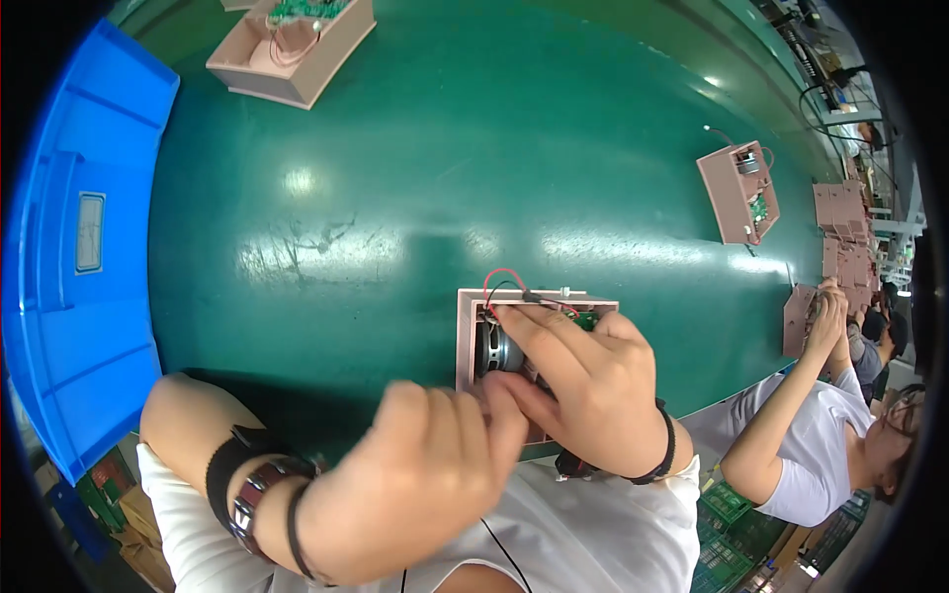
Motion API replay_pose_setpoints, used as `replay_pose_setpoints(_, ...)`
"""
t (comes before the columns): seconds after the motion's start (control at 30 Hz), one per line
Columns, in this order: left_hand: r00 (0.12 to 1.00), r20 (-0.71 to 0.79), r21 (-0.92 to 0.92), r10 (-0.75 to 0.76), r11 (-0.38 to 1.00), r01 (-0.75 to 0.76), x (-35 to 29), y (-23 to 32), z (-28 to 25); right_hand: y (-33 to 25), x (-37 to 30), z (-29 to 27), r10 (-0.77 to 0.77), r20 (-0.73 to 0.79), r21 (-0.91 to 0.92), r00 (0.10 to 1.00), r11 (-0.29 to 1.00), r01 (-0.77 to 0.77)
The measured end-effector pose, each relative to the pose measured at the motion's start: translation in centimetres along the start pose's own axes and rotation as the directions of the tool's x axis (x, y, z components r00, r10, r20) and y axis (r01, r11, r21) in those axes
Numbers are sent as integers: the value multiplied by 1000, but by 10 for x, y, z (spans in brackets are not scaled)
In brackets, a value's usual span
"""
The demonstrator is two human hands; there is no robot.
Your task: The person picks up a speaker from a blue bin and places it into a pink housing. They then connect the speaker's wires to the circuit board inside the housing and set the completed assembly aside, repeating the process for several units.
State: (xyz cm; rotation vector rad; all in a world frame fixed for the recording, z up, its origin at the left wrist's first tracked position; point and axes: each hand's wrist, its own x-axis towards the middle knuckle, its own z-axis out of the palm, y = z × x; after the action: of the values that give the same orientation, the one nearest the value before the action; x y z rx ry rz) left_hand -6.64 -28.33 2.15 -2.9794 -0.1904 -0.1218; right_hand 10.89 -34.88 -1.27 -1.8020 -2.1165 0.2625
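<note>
In front of me lies an open pink speaker box [464, 346], its far wall toward the table's middle. Inside, a round black and silver speaker [497, 348] sits at the left, with part of a green circuit board [587, 320] to the right. Red and black wires [502, 274] loop over the far rim. My right hand [598, 390] reaches across the box, fingers stretched, tips at the wires near its far left corner. Its thumb meets the fingertips of my left hand [425, 465], which is closed in a pinch over the near side; what it pinches is hidden.
A blue bin [59, 237] stands along the left edge of the green table [415, 168]. Further pink boxes with boards lie at the far left [306, 69] and the right [732, 198]. A person [820, 435] handles another box at right, before stacked pink boxes [842, 212].
</note>
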Motion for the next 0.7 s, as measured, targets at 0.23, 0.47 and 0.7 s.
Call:
replay_pose_setpoints(0.23,986,165,-15,-10,1000,13,3,-17,-8,1,-10,3,15,-67,-63,998,998,-19)
replay_pose_setpoints(0.47,956,286,21,59,997,-68,13,-32,-19,4,-5,6,-92,-265,57,960,992,111)
replay_pose_setpoints(0.7,903,-233,-331,-361,902,276,98,-187,23,51,-2,3,3,-549,275,836,945,177)
